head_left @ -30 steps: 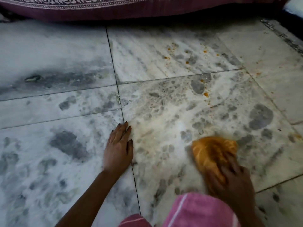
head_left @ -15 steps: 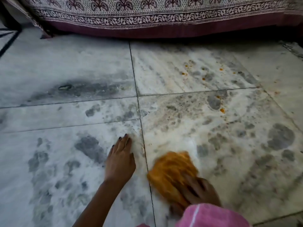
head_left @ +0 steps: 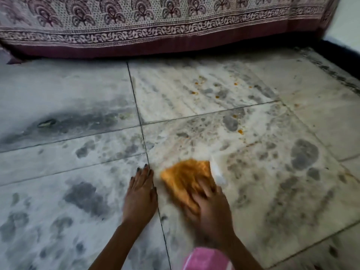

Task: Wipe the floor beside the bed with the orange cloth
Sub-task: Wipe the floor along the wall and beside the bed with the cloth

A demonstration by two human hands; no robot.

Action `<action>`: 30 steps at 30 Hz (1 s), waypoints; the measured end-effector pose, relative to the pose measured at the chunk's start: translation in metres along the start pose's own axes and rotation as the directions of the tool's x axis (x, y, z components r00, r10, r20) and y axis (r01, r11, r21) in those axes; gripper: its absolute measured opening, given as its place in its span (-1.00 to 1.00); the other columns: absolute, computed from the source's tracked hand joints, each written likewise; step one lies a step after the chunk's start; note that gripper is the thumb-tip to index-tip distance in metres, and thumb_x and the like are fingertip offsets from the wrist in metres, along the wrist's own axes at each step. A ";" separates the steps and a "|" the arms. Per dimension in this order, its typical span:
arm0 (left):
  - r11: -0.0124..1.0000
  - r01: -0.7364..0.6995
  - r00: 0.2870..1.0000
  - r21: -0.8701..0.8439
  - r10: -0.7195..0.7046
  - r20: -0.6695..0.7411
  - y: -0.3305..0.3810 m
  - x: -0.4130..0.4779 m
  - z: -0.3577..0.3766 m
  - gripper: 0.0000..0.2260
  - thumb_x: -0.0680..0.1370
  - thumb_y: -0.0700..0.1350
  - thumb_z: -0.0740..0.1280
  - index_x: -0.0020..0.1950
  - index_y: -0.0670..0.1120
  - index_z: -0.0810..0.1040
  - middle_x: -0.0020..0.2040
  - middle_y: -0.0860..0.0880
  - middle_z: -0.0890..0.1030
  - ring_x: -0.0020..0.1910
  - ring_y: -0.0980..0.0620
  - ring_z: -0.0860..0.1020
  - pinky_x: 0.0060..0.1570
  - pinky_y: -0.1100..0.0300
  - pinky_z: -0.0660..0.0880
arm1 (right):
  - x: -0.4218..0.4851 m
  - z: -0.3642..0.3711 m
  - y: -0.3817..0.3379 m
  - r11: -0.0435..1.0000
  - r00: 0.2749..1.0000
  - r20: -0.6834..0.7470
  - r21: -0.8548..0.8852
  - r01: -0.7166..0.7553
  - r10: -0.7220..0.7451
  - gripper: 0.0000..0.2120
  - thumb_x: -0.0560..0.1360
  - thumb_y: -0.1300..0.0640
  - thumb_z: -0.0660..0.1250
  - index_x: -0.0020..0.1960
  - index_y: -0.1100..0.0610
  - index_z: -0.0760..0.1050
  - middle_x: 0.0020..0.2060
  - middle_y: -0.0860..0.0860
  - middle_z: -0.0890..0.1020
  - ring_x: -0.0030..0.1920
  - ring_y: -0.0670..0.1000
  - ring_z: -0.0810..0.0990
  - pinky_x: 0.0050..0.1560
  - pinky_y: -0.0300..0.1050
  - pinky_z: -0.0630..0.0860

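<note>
The crumpled orange cloth (head_left: 185,176) lies on the stained marble floor (head_left: 263,172) in front of the bed (head_left: 155,26). My right hand (head_left: 211,209) holds the cloth from its near side, fingers over the bunched fabric, pushing it against the tile; the hand is motion-blurred. Just left of the cloth, my left hand (head_left: 140,197) rests flat on the floor with straight fingers, lying across a tile joint. A white streak (head_left: 218,172) sits at the cloth's right edge.
Small orange spots (head_left: 216,90) dot the tiles further out toward the bed. A patterned bedsheet hangs down to near the floor. A dark skirting (head_left: 339,55) runs along the right wall. A pink garment (head_left: 206,260) shows at the bottom edge.
My right hand has swept the cloth from the right to the left and then a little forward, close to the left hand. The left hand has stayed planted. The view has tilted up toward the bed.
</note>
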State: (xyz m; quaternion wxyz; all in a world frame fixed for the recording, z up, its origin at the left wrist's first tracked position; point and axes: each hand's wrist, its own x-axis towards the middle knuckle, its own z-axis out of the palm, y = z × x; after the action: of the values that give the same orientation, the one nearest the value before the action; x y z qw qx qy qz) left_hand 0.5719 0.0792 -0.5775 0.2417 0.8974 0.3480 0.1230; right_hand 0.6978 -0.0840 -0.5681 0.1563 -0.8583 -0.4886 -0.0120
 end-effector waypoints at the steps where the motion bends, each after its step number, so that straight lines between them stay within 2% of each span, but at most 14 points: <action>1: 1.000 0.001 1.000 -0.011 -0.001 -0.009 0.001 -0.001 0.000 -0.49 0.47 -0.10 0.05 0.42 -0.19 0.28 0.48 -0.10 0.19 0.43 0.03 0.01 0.39 0.10 0.00 | -0.029 0.000 0.015 0.999 0.999 0.006 0.016 0.042 -0.042 -0.60 0.36 -0.23 0.29 0.10 -0.04 0.53 0.19 0.07 0.59 0.00 0.23 0.59 -0.11 0.05 0.54; 3: 1.000 0.006 1.000 -0.023 -0.006 -0.012 0.003 -0.002 0.000 -0.49 0.47 -0.10 0.03 0.43 -0.18 0.27 0.48 -0.08 0.17 0.44 0.03 -0.01 0.40 0.11 -0.02 | -0.072 -0.006 0.062 0.998 0.996 -0.078 -0.052 0.042 -0.046 -0.58 0.35 -0.23 0.34 0.08 0.00 0.61 0.16 0.07 0.61 0.02 0.23 0.62 -0.04 0.06 0.49; 5: 0.999 0.022 1.000 -0.032 -0.023 -0.007 0.006 -0.003 0.001 -0.47 0.47 -0.09 0.02 0.43 -0.19 0.25 0.48 -0.10 0.15 0.44 0.04 -0.02 0.40 0.11 -0.05 | -0.085 -0.017 0.101 0.982 0.990 -0.138 -0.177 -0.061 0.036 -0.61 0.37 -0.19 0.31 0.00 0.07 0.67 0.15 0.12 0.61 0.00 0.24 0.62 -0.03 0.06 0.46; 8: 0.998 0.049 0.994 0.027 -0.052 0.094 0.016 -0.002 0.003 -0.42 0.45 -0.02 -0.02 0.46 -0.18 0.19 0.51 -0.12 0.05 0.48 -0.04 -0.08 0.42 0.07 -0.12 | -0.043 -0.025 0.088 0.877 0.899 -0.164 -0.207 -0.433 0.405 -0.56 0.39 -0.18 0.18 -0.04 0.11 0.66 0.12 0.22 0.60 -0.03 0.31 0.56 -0.10 0.11 0.48; 10: 0.997 0.077 0.978 0.012 -0.078 0.193 0.028 0.002 0.001 -0.40 0.47 0.07 -0.04 0.48 -0.13 0.16 0.53 -0.11 -0.02 0.50 -0.10 -0.13 0.42 0.01 -0.13 | -0.010 -0.029 0.053 0.845 0.856 -0.126 -0.143 -0.515 0.501 -0.52 0.36 -0.21 0.16 -0.05 0.12 0.65 0.09 0.24 0.59 -0.10 0.33 0.53 -0.18 0.09 0.49; 13: 0.956 0.142 0.963 -0.255 -0.074 0.260 0.050 0.009 -0.009 -0.50 0.57 0.09 0.11 0.47 -0.08 0.19 0.51 -0.05 0.11 0.50 -0.04 -0.01 0.41 0.09 -0.03 | 0.003 -0.029 0.019 0.962 0.968 -0.002 -0.108 -0.250 0.251 -0.57 0.39 -0.27 0.16 -0.02 -0.02 0.63 0.10 0.11 0.60 -0.13 0.25 0.54 -0.22 0.05 0.51; 15: 0.930 0.113 0.968 -0.350 -0.023 0.250 0.063 0.014 -0.017 -0.51 0.59 0.02 0.20 0.47 -0.07 0.18 0.49 -0.01 0.18 0.47 0.02 0.10 0.38 0.19 0.05 | -0.007 -0.038 0.016 0.985 0.985 0.126 0.104 -0.135 0.122 -0.54 0.40 -0.36 0.14 -0.02 -0.08 0.63 0.07 -0.05 0.63 -0.09 0.10 0.56 -0.16 0.00 0.53; 17: 0.973 0.011 0.960 -0.229 0.053 0.274 0.070 0.019 -0.018 -0.52 0.58 0.01 0.21 0.47 -0.06 0.20 0.47 0.01 0.24 0.45 0.03 0.17 0.35 0.20 0.10 | -0.013 -0.056 0.018 0.903 0.966 0.144 0.349 -0.252 0.214 -0.54 0.41 -0.36 0.19 -0.12 -0.01 0.63 -0.15 -0.10 0.68 -0.18 -0.08 0.59 -0.20 -0.11 0.50; 19: 0.991 -0.123 0.938 -0.058 0.135 0.320 0.075 0.020 -0.015 -0.63 0.58 0.00 0.20 0.37 -0.06 0.37 0.37 0.00 0.41 0.33 0.00 0.37 0.23 0.18 0.26 | -0.017 -0.054 0.033 0.778 0.912 0.008 0.520 -0.354 0.410 -0.82 0.46 -0.11 0.35 -0.06 -0.04 0.62 -0.20 -0.12 0.67 -0.15 -0.12 0.61 -0.21 -0.24 0.47; 21: 0.986 -0.169 0.940 -0.008 0.164 0.298 0.081 0.018 -0.013 -0.73 0.58 -0.04 0.22 0.23 -0.07 0.49 0.23 -0.03 0.53 0.16 -0.02 0.50 0.08 0.12 0.42 | -0.013 -0.054 0.040 0.760 0.888 0.000 0.517 -0.393 0.459 -0.65 0.46 0.07 0.40 0.23 0.01 0.51 0.07 -0.07 0.62 0.12 -0.06 0.56 0.03 -0.26 0.47; 23: 0.972 -0.235 0.950 -0.030 0.236 0.206 0.086 0.015 -0.014 -0.80 0.56 -0.09 0.25 0.15 -0.09 0.54 0.18 -0.02 0.58 0.10 -0.02 0.54 0.03 0.09 0.46 | -0.005 -0.053 0.040 0.782 0.945 0.081 0.540 -0.310 0.318 -0.41 0.41 0.05 0.43 0.40 0.08 0.35 0.29 -0.03 0.48 0.31 -0.05 0.41 0.27 -0.14 0.39; 25: 0.914 -0.389 0.912 -0.111 0.399 0.090 0.091 0.016 -0.018 -0.81 0.54 -0.11 0.25 0.10 -0.10 0.56 0.14 -0.01 0.60 0.05 0.00 0.56 0.13 0.10 0.44 | 0.005 -0.060 0.033 0.784 0.962 0.156 0.558 -0.273 0.224 -0.31 0.37 0.06 0.47 0.43 0.03 0.29 0.28 -0.04 0.48 0.29 -0.11 0.40 0.29 -0.19 0.34; 27: 0.825 -0.505 0.849 -0.252 0.528 0.028 0.101 0.019 -0.032 -0.79 0.53 -0.10 0.21 0.07 -0.13 0.56 -0.02 -0.03 0.64 -0.10 0.12 0.55 0.12 0.31 0.38 | 0.021 -0.080 0.027 0.732 0.957 0.197 0.617 -0.289 0.212 -0.44 0.33 0.16 0.51 0.28 -0.08 0.45 -0.01 -0.06 0.61 0.00 -0.18 0.55 0.06 -0.25 0.45; 30: 0.724 -0.575 0.789 -0.380 0.613 -0.026 0.113 0.029 -0.066 -0.79 0.51 -0.03 0.17 0.07 -0.07 0.47 -0.18 0.02 0.58 -0.26 0.25 0.44 -0.23 0.56 0.30 | 0.050 -0.133 0.027 0.785 0.955 0.250 0.555 -0.275 0.158 -0.72 0.19 0.14 0.60 -0.24 -0.10 0.57 -0.35 -0.15 0.59 -0.34 -0.25 0.53 -0.25 -0.35 0.42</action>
State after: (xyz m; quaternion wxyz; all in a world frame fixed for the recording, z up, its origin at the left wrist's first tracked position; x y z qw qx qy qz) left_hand 0.6314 0.0493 -0.4607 0.3708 0.9045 -0.0004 0.2109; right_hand 0.7646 -0.0922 -0.4404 0.3652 -0.8163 -0.3788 0.2384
